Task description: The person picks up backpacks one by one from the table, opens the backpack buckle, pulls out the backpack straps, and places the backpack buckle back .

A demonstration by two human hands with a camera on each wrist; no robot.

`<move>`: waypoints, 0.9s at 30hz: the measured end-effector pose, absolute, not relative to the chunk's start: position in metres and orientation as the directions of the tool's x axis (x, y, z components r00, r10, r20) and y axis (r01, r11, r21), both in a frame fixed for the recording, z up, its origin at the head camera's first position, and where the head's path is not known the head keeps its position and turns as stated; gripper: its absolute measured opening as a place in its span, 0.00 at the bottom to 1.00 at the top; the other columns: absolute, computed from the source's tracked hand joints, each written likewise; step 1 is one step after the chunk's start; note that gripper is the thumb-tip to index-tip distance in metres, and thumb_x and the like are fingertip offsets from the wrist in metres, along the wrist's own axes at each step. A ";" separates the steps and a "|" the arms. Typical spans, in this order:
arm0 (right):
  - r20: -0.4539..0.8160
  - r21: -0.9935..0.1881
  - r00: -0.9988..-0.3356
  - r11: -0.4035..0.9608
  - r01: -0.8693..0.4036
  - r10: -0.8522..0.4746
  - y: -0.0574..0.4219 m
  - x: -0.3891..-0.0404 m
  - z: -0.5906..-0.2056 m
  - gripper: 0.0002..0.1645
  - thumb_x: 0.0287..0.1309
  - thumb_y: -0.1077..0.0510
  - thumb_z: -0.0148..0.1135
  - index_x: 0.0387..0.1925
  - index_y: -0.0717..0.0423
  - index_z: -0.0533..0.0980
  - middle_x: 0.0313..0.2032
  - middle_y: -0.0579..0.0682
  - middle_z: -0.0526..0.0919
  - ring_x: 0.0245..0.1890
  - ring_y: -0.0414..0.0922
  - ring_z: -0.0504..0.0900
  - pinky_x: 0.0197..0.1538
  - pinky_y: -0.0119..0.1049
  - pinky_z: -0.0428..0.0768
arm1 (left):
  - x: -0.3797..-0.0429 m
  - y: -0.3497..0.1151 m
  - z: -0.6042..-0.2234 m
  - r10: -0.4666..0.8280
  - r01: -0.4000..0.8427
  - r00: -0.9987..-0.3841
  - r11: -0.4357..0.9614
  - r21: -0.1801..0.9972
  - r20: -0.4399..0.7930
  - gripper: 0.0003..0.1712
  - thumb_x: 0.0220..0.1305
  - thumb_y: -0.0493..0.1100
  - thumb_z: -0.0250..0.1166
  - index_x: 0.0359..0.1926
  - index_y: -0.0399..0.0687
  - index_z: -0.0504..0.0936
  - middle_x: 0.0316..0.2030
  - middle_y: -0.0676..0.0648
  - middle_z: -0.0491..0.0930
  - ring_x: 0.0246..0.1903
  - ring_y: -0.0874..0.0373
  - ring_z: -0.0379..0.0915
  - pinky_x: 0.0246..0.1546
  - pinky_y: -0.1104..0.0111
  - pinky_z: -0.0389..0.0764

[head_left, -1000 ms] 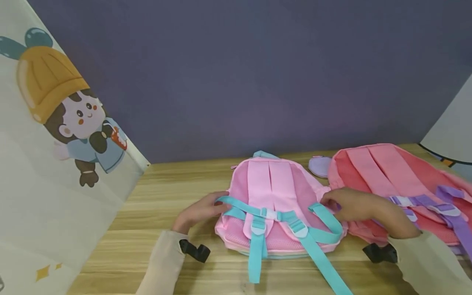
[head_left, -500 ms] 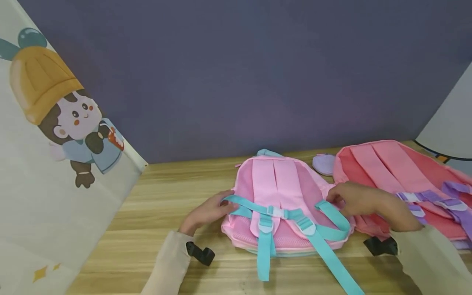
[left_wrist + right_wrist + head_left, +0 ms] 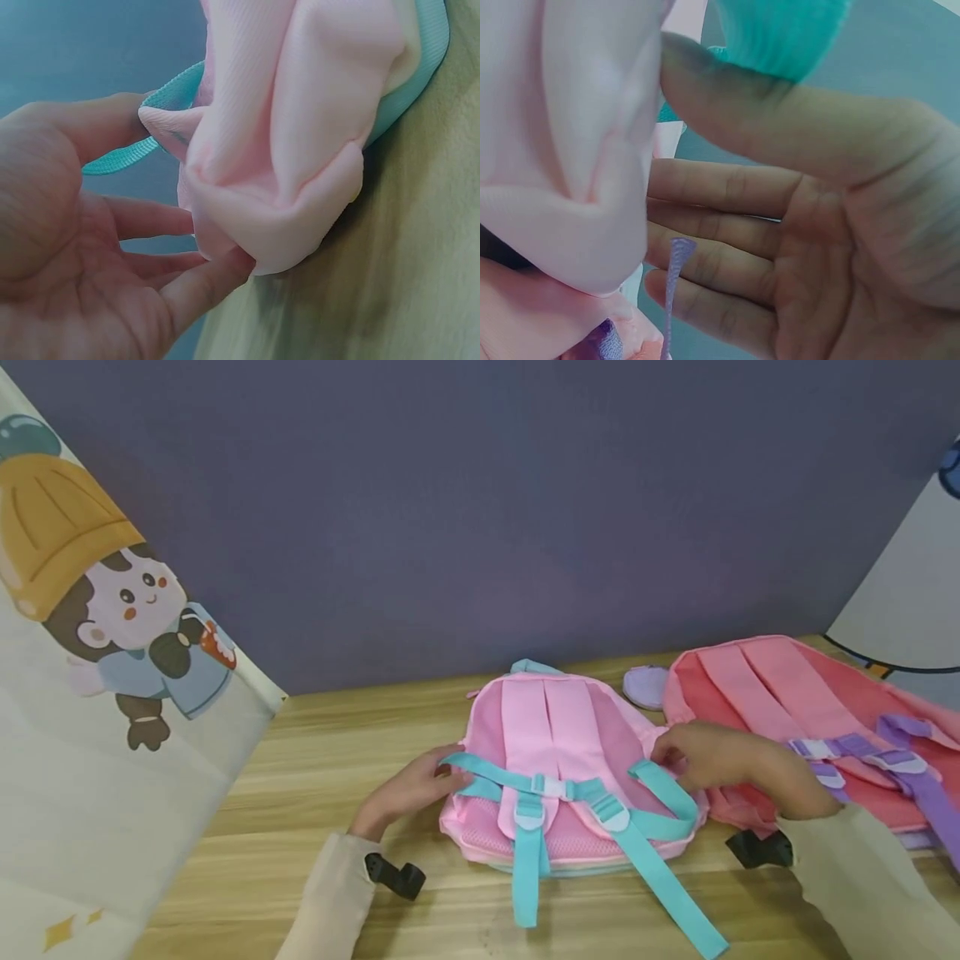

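The pink backpack (image 3: 551, 718) lies on the counter (image 3: 360, 727), a little right of the middle in the lower half of the head frame, with its padded back turned up. The main risk, I judge, is that it twists: if one hand pushes more strongly than the other, its soft sides can fold. Its right side is close against the coral backpack (image 3: 787, 672), so a push to the right could drag this one also. The turquoise strap (image 3: 671, 881) makes a raised loop next to the right thumb (image 3: 727, 97), and this loop could catch on it if the hand lifts without care.

The left hand (image 3: 408, 789) comes from the lower left and bends inward at the wrist. Its fingers (image 3: 154, 217) are almost straight and touch the side pocket, the thumb apart from them near a small fold; I see no firm grasp. The right hand (image 3: 708, 756) reaches from the lower right, its forearm slanting toward the upper left. Its fingers are long and relaxed along the backpack's side, without clenching; their tips are partly hidden, so how hard they press I cannot tell.
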State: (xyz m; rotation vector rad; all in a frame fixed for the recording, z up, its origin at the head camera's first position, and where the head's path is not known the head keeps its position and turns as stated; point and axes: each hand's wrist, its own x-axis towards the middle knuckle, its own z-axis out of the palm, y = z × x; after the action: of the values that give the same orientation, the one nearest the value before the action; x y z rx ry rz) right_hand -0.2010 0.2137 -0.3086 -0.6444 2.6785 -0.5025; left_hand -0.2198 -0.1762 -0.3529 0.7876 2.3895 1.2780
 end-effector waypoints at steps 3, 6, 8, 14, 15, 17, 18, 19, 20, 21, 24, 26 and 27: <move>-0.241 -0.416 -0.837 0.831 -0.369 -0.492 0.212 -0.199 -0.310 0.26 0.40 0.61 0.72 0.46 0.63 0.78 0.40 0.48 0.82 0.42 0.47 0.78 0.50 0.52 0.78 | -0.217 -0.178 -0.352 0.562 0.270 -0.826 0.473 0.838 -0.051 0.34 0.67 0.47 0.56 0.67 0.32 0.61 0.65 0.35 0.65 0.64 0.40 0.61 0.63 0.48 0.64; -0.220 -0.410 -0.840 0.828 -0.382 -0.496 0.213 -0.198 -0.309 0.23 0.47 0.61 0.69 0.48 0.64 0.77 0.43 0.52 0.83 0.45 0.52 0.79 0.50 0.52 0.78 | -0.214 -0.176 -0.351 0.507 0.236 -0.860 0.496 0.836 -0.058 0.38 0.65 0.47 0.59 0.69 0.34 0.58 0.68 0.35 0.60 0.65 0.36 0.58 0.62 0.47 0.65; -0.165 -0.401 -0.846 0.818 -0.412 -0.507 0.215 -0.197 -0.307 0.22 0.52 0.60 0.67 0.49 0.66 0.77 0.44 0.55 0.83 0.46 0.55 0.80 0.49 0.51 0.79 | -0.213 -0.174 -0.349 0.490 0.244 -0.871 0.495 0.834 -0.037 0.38 0.64 0.45 0.61 0.70 0.36 0.57 0.68 0.34 0.60 0.64 0.36 0.60 0.60 0.47 0.68; 0.086 -0.359 -0.851 0.781 -0.512 -0.518 0.205 -0.192 -0.298 0.22 0.56 0.54 0.65 0.48 0.65 0.78 0.42 0.54 0.85 0.43 0.53 0.83 0.46 0.48 0.81 | -0.211 -0.165 -0.339 0.460 0.394 -0.878 0.537 0.746 0.132 0.33 0.63 0.41 0.58 0.68 0.39 0.61 0.65 0.37 0.64 0.63 0.40 0.62 0.60 0.47 0.68; 0.112 -0.350 -0.851 0.782 -0.516 -0.512 0.202 -0.190 -0.297 0.21 0.56 0.54 0.65 0.47 0.63 0.78 0.42 0.53 0.85 0.43 0.52 0.83 0.46 0.48 0.81 | -0.210 -0.163 -0.337 0.457 0.431 -0.872 0.548 0.717 0.175 0.32 0.62 0.41 0.58 0.67 0.39 0.63 0.64 0.38 0.66 0.63 0.41 0.62 0.60 0.47 0.67; 0.146 -0.343 -0.852 0.782 -0.521 -0.503 0.194 -0.187 -0.296 0.20 0.56 0.54 0.66 0.47 0.61 0.78 0.41 0.52 0.85 0.43 0.51 0.83 0.46 0.47 0.81 | -0.208 -0.157 -0.334 0.465 0.520 -0.841 0.562 0.643 0.274 0.29 0.61 0.40 0.58 0.64 0.38 0.67 0.61 0.37 0.68 0.62 0.42 0.64 0.60 0.47 0.67; 0.157 -0.344 -0.853 0.782 -0.520 -0.498 0.190 -0.185 -0.296 0.20 0.56 0.54 0.66 0.47 0.61 0.78 0.41 0.51 0.85 0.43 0.51 0.83 0.45 0.46 0.81 | -0.206 -0.154 -0.333 0.469 0.557 -0.824 0.567 0.607 0.319 0.28 0.60 0.39 0.59 0.61 0.37 0.69 0.60 0.37 0.70 0.61 0.42 0.65 0.60 0.47 0.67; 0.173 -0.345 -0.850 0.778 -0.526 -0.498 0.186 -0.184 -0.297 0.19 0.56 0.55 0.66 0.47 0.61 0.78 0.41 0.51 0.85 0.42 0.50 0.83 0.45 0.46 0.81 | -0.204 -0.150 -0.331 0.475 0.591 -0.804 0.568 0.573 0.358 0.26 0.60 0.38 0.60 0.59 0.36 0.71 0.59 0.37 0.71 0.61 0.42 0.65 0.60 0.48 0.67; 0.192 -0.353 -0.842 0.765 -0.539 -0.504 0.182 -0.183 -0.298 0.18 0.56 0.56 0.66 0.47 0.61 0.78 0.41 0.52 0.84 0.42 0.50 0.82 0.45 0.46 0.81 | -0.202 -0.146 -0.330 0.482 0.621 -0.783 0.566 0.542 0.392 0.25 0.59 0.38 0.61 0.58 0.35 0.72 0.58 0.36 0.72 0.60 0.42 0.66 0.60 0.48 0.67; 0.207 -0.366 -0.836 0.753 -0.547 -0.508 0.178 -0.182 -0.299 0.18 0.56 0.58 0.65 0.47 0.62 0.78 0.41 0.53 0.84 0.42 0.50 0.82 0.46 0.47 0.81 | -0.201 -0.141 -0.329 0.490 0.646 -0.763 0.566 0.512 0.420 0.24 0.58 0.37 0.62 0.56 0.35 0.74 0.57 0.37 0.73 0.59 0.43 0.67 0.60 0.49 0.68; 0.241 -0.394 -0.817 0.716 -0.576 -0.524 0.166 -0.180 -0.303 0.17 0.55 0.60 0.65 0.46 0.64 0.77 0.41 0.54 0.84 0.42 0.51 0.82 0.46 0.47 0.80 | -0.193 -0.128 -0.325 0.518 0.684 -0.729 0.573 0.452 0.446 0.20 0.58 0.37 0.64 0.52 0.36 0.76 0.54 0.40 0.76 0.56 0.47 0.71 0.58 0.54 0.71; 0.244 -0.407 -0.812 0.704 -0.582 -0.530 0.159 -0.178 -0.305 0.18 0.54 0.61 0.65 0.46 0.64 0.77 0.41 0.55 0.83 0.42 0.50 0.81 0.47 0.47 0.80 | -0.189 -0.119 -0.323 0.540 0.693 -0.721 0.577 0.432 0.435 0.20 0.58 0.38 0.65 0.51 0.37 0.77 0.51 0.43 0.76 0.53 0.49 0.73 0.55 0.57 0.74; 0.244 -0.410 -0.810 0.700 -0.584 -0.533 0.155 -0.177 -0.306 0.18 0.54 0.61 0.66 0.46 0.64 0.77 0.41 0.55 0.83 0.42 0.50 0.81 0.47 0.47 0.80 | -0.188 -0.115 -0.323 0.551 0.695 -0.719 0.583 0.420 0.424 0.19 0.58 0.38 0.65 0.51 0.37 0.77 0.50 0.44 0.77 0.52 0.50 0.74 0.54 0.59 0.75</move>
State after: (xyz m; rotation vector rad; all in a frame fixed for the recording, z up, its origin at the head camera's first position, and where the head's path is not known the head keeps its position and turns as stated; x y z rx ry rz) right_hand -0.1770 0.1553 -0.3058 -0.9870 2.9946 -0.7820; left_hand -0.1878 -0.1147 -0.3231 1.2091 3.0118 0.9861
